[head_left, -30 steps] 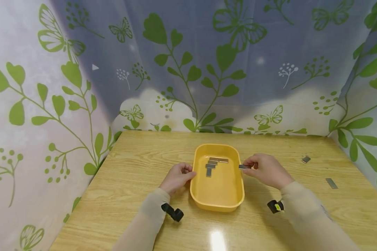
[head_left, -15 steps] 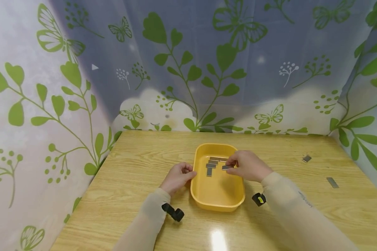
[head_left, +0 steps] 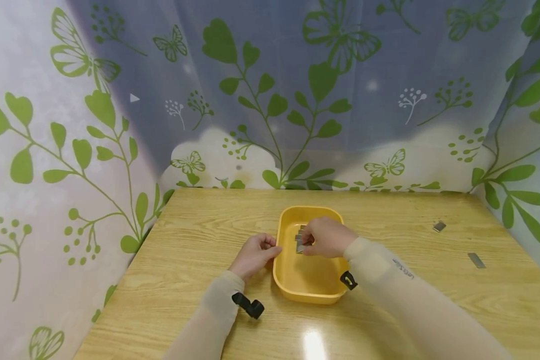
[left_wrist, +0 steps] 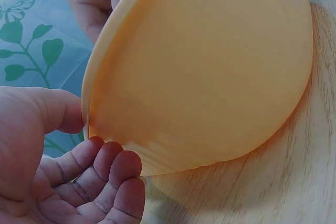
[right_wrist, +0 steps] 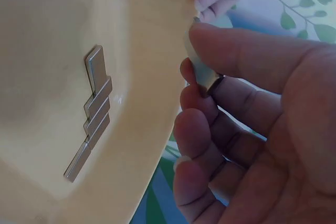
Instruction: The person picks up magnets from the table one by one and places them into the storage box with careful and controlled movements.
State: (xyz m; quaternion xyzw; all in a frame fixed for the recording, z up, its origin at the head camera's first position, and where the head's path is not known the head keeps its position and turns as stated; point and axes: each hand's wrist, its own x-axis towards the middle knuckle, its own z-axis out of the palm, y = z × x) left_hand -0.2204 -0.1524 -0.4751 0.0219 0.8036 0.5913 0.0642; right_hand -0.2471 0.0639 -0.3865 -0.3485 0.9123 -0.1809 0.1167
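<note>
An orange plastic tray (head_left: 310,292) stands on the wooden table, and several flat, shiny metal bars (right_wrist: 98,103) lie in it, touching in a stepped row. My left hand (head_left: 255,255) pinches the tray's left rim between thumb and fingertips; the left wrist view shows this thumb (left_wrist: 63,109) against the outside wall. Over the tray, my right hand (head_left: 327,237) holds another small metal bar (right_wrist: 202,65) between thumb and fingers, mostly covered by them. In the head view this hand hides part of the row, while the lowest bar (head_left: 299,248) shows beside its fingertips.
Two more metal bars lie on the table at the right, one farther back (head_left: 439,227) and one nearer (head_left: 476,260). A leaf-patterned curtain (head_left: 270,125) encloses the table's back and sides. Each wrist wears a black camera strap.
My right hand has moved left from the tray's right rim to over the row of bars, carrying its metal bar. The left hand has stayed on the left rim.
</note>
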